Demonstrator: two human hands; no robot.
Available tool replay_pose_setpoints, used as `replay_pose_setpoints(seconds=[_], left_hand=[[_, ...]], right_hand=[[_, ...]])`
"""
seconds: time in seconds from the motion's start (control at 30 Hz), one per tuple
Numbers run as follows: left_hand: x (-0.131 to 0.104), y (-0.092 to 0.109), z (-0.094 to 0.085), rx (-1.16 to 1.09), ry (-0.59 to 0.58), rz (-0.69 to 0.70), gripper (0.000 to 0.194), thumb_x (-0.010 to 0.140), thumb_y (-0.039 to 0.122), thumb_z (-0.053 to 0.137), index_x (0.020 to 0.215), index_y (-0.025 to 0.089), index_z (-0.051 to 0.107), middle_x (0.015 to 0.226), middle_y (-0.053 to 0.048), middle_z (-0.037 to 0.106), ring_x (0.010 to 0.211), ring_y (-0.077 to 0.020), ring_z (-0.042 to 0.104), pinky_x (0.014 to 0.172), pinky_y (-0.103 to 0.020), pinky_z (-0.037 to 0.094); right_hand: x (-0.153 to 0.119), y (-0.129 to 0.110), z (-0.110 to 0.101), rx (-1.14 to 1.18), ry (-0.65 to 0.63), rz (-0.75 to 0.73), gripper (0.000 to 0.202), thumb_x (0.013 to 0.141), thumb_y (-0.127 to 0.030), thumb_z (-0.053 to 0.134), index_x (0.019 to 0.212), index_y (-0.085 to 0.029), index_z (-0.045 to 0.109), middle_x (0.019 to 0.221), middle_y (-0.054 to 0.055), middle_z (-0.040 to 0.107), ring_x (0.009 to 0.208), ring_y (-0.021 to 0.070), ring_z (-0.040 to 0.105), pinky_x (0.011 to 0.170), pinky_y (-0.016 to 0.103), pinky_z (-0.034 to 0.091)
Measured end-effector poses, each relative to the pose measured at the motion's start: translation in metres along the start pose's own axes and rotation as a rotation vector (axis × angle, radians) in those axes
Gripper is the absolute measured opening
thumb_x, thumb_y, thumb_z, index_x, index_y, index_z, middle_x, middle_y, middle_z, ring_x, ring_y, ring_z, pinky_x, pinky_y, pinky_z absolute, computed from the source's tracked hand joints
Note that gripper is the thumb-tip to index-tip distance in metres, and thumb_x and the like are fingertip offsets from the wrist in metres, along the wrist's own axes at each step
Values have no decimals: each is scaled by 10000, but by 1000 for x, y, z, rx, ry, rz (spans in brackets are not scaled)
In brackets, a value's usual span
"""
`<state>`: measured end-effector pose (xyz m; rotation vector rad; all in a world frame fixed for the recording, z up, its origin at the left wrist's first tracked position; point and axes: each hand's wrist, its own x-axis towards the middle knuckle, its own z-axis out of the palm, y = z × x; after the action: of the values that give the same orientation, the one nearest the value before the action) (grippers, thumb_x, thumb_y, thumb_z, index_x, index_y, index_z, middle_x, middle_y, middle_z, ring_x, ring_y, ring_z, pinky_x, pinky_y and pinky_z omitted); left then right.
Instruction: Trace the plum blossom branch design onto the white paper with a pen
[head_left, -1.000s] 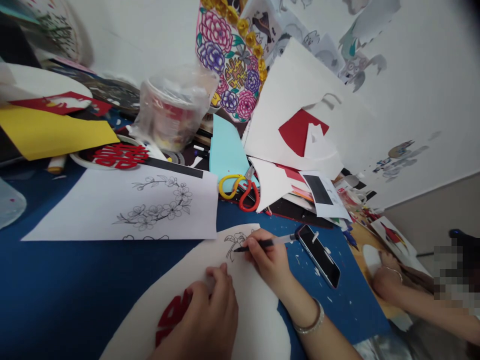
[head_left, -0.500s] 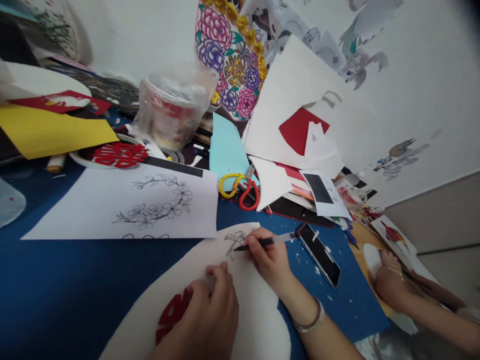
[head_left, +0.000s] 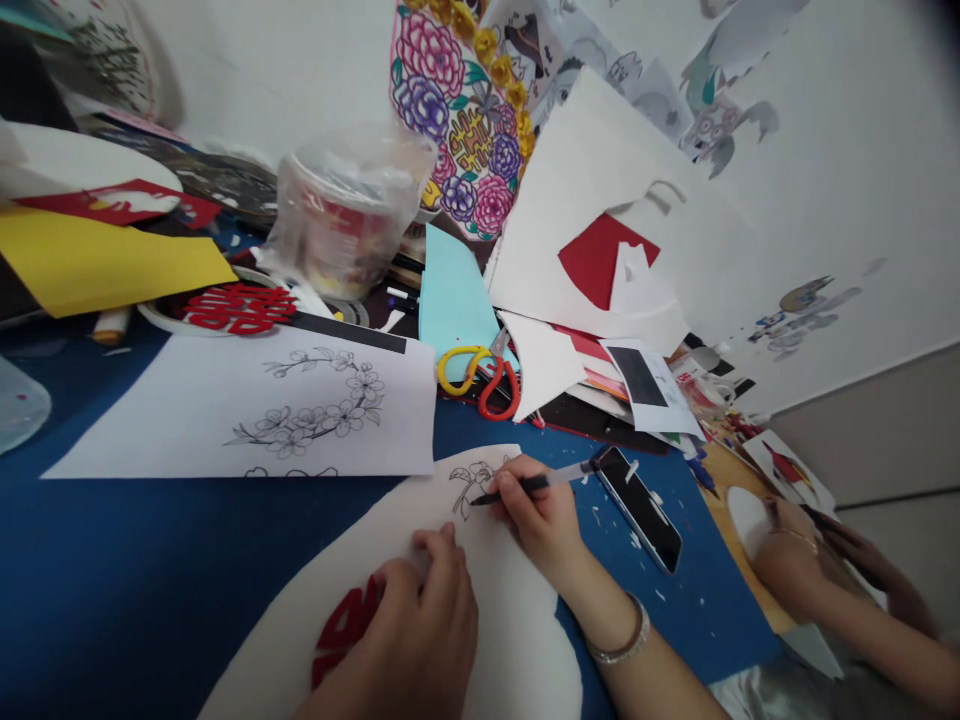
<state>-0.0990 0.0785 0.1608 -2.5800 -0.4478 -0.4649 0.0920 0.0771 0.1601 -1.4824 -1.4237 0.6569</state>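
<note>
- Lightly pinched between thumb and fingers of the right hand (head_left: 541, 520), a slim pen with a black front and clear barrel (head_left: 535, 484) is poised over a curved-edged white paper (head_left: 517, 630), its tip at a black-line flower sketch (head_left: 471, 480).
- The pen leans low, its long axis running nearly crosswise; the tip points left and the tail right, toward a black-screened smartphone (head_left: 637, 510). Whether the tip meets the paper is too small to tell.
- Loosely curled, with no grasp visible, the left hand (head_left: 431, 605) rests on the paper beside and partly over a red cut-out character (head_left: 346, 622), apparently steadying the sheet.
- Just beyond, a white sheet printed with a black-line blossom branch (head_left: 202, 410) lies face up on a blue table covering (head_left: 150, 570), probably set there for easy viewing.
- Farther out, scissors with yellow and red handles (head_left: 500, 393) lie beside pale-blue paper (head_left: 454, 290).
- At right, another person's forearm (head_left: 832, 585) reaches across.
</note>
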Motion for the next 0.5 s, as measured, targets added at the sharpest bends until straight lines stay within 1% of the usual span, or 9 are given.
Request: replay_pose_setpoints(seconds=[0.1, 0.23, 0.37, 0.5], left_hand=[[0, 1, 0, -6, 10, -11, 363, 900, 353, 392, 1010, 206, 705, 1074, -99, 699, 916, -279, 577, 615, -397, 374], [0, 2, 2, -19, 8, -16, 367, 896, 381, 407, 1010, 203, 708, 1074, -104, 698, 914, -285, 577, 612, -404, 365], [0, 1, 1, -3, 13, -9, 365, 897, 353, 396, 1013, 200, 706, 1065, -107, 700, 909, -287, 576, 607, -402, 368], [0, 0, 0, -7, 3, 1, 361, 891, 318, 381, 1020, 205, 698, 1080, -96, 697, 920, -286, 575, 606, -396, 377]], right_hand=[[0, -1, 0, -1, 2, -16, 244, 892, -303, 535, 681, -193, 590, 543, -29, 519, 455, 101, 452, 435, 212, 346], [0, -2, -1, -32, -3, -9, 259, 895, -330, 527, 687, -192, 594, 543, -28, 519, 459, 104, 455, 435, 213, 343], [-1, -2, -1, -40, -2, 12, 271, 895, -353, 520, 685, -197, 593, 538, -29, 518, 455, 109, 456, 431, 217, 338], [-1, -5, -1, -32, -10, 7, 268, 891, -329, 521, 667, -197, 585, 529, -29, 514, 458, 109, 458, 438, 220, 344]])
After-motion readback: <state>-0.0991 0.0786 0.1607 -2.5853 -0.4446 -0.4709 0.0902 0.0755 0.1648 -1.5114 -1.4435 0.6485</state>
